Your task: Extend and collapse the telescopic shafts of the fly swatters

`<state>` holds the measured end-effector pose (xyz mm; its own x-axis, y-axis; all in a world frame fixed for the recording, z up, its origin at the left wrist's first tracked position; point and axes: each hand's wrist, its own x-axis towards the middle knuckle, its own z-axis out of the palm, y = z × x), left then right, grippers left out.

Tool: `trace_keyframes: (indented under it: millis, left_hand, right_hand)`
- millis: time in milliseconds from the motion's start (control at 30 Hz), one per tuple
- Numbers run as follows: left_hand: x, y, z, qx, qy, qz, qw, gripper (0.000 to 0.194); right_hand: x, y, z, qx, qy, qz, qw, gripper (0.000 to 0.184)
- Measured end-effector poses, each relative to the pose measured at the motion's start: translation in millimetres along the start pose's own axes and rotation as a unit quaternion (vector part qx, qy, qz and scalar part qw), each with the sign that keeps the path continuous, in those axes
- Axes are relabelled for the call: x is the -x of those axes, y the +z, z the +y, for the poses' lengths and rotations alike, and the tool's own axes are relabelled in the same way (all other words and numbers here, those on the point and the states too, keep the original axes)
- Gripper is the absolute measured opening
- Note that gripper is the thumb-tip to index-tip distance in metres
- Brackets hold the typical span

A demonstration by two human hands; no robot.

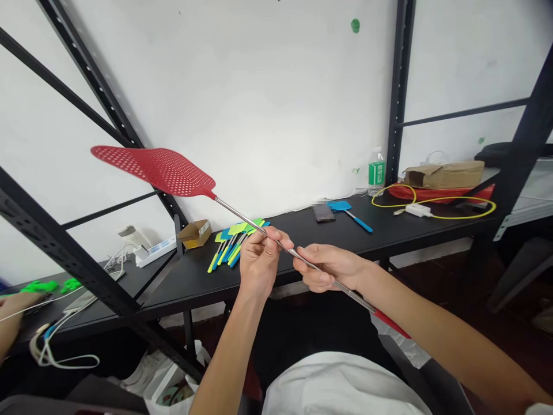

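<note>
A red fly swatter [166, 170] with a perforated head and a thin metal telescopic rod is held slantwise in front of me. Its head points up to the left; its red grip passes beneath my right forearm. My left hand [261, 259] is closed around the rod near the middle. Just right of it, my right hand [326, 268] also grips the rod, fingers curled round it. Beyond my hands, several green and blue fly swatters [233, 242] lie in a bunch on the black table [280, 230]. A single blue fly swatter [352, 216] lies farther right.
A small cardboard box [194, 234] and a power strip [158, 252] are on the left. At the right stand a water bottle [377, 173], a yellow cable [466, 216] and a brown carton [444, 174]. Black shelf posts rise on both sides. Another person's hand [17, 305] shows far left.
</note>
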<state>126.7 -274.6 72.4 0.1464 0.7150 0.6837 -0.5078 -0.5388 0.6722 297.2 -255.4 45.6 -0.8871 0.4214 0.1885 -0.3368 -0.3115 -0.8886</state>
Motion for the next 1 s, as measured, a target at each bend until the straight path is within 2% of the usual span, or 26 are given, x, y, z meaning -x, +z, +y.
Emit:
trace_keyframes:
  millis: [167,267,367,500,533,567,600,633,733,800,867,933,1000]
  left_hand:
    - [-1.7,-1.2,-3.7,-0.034,-0.005,0.065,0.997,0.031]
    - [-2.9,-3.5,-5.9,-0.053,0.000,0.094,0.994,0.033]
    - [-3.5,-4.7,-8.6,-0.082,0.010,0.127,0.988,0.034]
    - [-3.4,-4.9,-11.7,-0.101,0.027,0.161,0.981,0.032]
    - [-3.6,-5.3,-11.8,-0.103,0.028,0.168,0.980,0.031]
    - [-3.8,-5.9,-11.5,-0.106,0.027,0.174,0.979,0.030]
    - [-4.1,-6.8,-10.7,-0.109,0.025,0.177,0.978,0.030]
    - [-4.4,-7.7,-9.5,-0.113,0.023,0.176,0.978,0.030]
    - [-3.7,-9.2,-4.5,-0.122,0.012,0.142,0.982,0.031]
    - [-1.2,-7.7,-1.6,-0.125,-0.009,0.107,0.986,0.031]
    - [1.9,-4.4,0.1,-0.126,-0.042,0.074,0.988,0.029]
    - [4.2,-1.1,0.8,-0.121,-0.071,0.049,0.989,0.028]
    - [4.5,1.0,1.3,-0.112,-0.081,0.036,0.990,0.030]
  right_hand:
    - [0.1,4.4,-4.4,0.126,-0.055,0.107,0.985,0.043]
    - [1.1,6.4,-7.9,0.247,-0.116,0.169,0.947,0.041]
    - [2.6,9.8,-8.6,0.384,-0.162,0.239,0.877,0.041]
    - [3.7,18.5,-5.6,0.529,-0.239,0.331,0.744,0.038]
    - [3.6,20.2,-4.7,0.547,-0.253,0.348,0.718,0.037]
    - [3.4,21.4,-3.9,0.556,-0.259,0.358,0.704,0.036]
    - [3.2,21.7,-3.5,0.553,-0.256,0.358,0.707,0.038]
    - [3.0,21.4,-3.3,0.537,-0.242,0.344,0.731,0.039]
    - [2.6,17.5,-3.9,0.414,-0.157,0.218,0.870,0.047]
    - [2.4,14.6,-4.1,0.305,-0.093,0.113,0.941,0.055]
    - [2.3,12.6,-3.6,0.209,-0.051,0.039,0.976,0.058]
    - [2.3,11.3,-2.5,0.138,-0.031,-0.003,0.990,0.056]
    - [2.4,10.3,-1.4,0.089,-0.028,-0.015,0.996,0.050]
